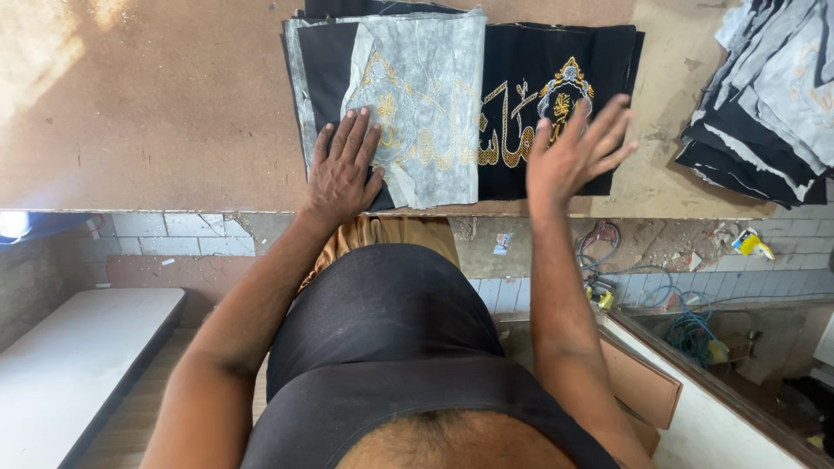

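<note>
Right hand [573, 156] motion-blurred, fabric pile [764, 104] cut by right edge, gold embroidery [512, 130] perhaps partly hidden under grey backing [426, 95]

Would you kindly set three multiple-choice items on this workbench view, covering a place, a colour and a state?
1. Where does the second fabric pile lie?
A. right end of the table
B. on the floor
C. on the white bench

2. What colour is the embroidery?
A. red
B. gold
C. blue

3. How is the left hand?
A. clenched in the air
B. pressed flat on the grey backing sheet
C. hanging under the table

Answers: 1 A, it sits at the table's right end; 2 B, gold stitching on black cloth; 3 B, palm down, fingers spread.
</note>
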